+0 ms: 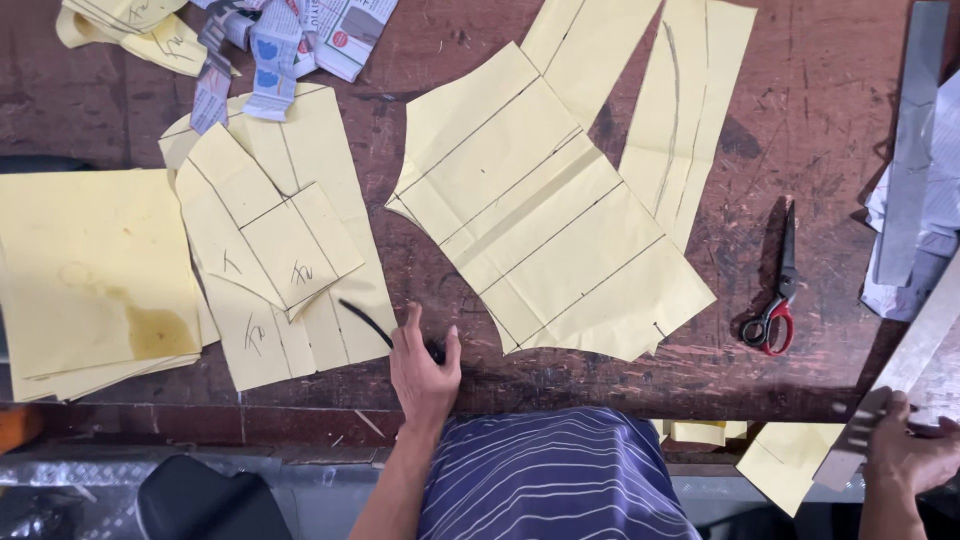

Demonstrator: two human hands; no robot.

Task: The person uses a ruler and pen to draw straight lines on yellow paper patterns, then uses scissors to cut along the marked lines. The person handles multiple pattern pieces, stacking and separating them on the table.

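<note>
1. Room is tight: yellow paper pattern pieces cover most of the brown wooden surface (420, 70), with bare wood mainly along its near edge and around the red-handled scissors (775, 290) at 3 o'clock.
2. Your left hand (425, 365) rests at the near edge, fingers closed around a black pen (372, 324) that points to 10 o'clock over the folded pattern stack (285, 250).
3. The large pattern piece (545, 215) lies just beyond that hand, at 1 o'clock.
4. Your right hand (905, 450) is clamped on a metal ruler (900, 385) off the surface's near right corner, at 4 o'clock.
</note>
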